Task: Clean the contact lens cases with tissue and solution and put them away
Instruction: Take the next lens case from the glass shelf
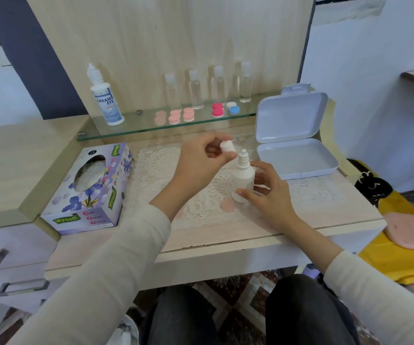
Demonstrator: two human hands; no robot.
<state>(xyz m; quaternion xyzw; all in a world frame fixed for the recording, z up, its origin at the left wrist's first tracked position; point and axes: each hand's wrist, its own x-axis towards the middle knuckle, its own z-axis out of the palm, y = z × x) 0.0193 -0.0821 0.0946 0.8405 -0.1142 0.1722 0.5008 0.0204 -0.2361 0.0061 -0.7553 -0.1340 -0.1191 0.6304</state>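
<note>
My right hand (pixel 268 192) grips a small white bottle (pixel 243 179) standing upright on the lace mat, its nozzle bare. My left hand (pixel 201 163) pinches the bottle's white cap (pixel 227 146) just above and left of the nozzle. A pale pink lens case piece (pixel 228 205) lies on the mat beside the bottle's base. On the glass shelf (pixel 136 130) sit several pink lens cases (pixel 174 115), a red one (pixel 217 109) and a white-and-blue one (pixel 233 108). A tissue box (pixel 89 190) stands at the left.
A large solution bottle (pixel 106 98) and several clear travel bottles (pixel 196 89) stand on the shelf. An open white box (pixel 293 143) lies at the right of the desk. Drawers are at the lower left, yellow and pink cloths at the right.
</note>
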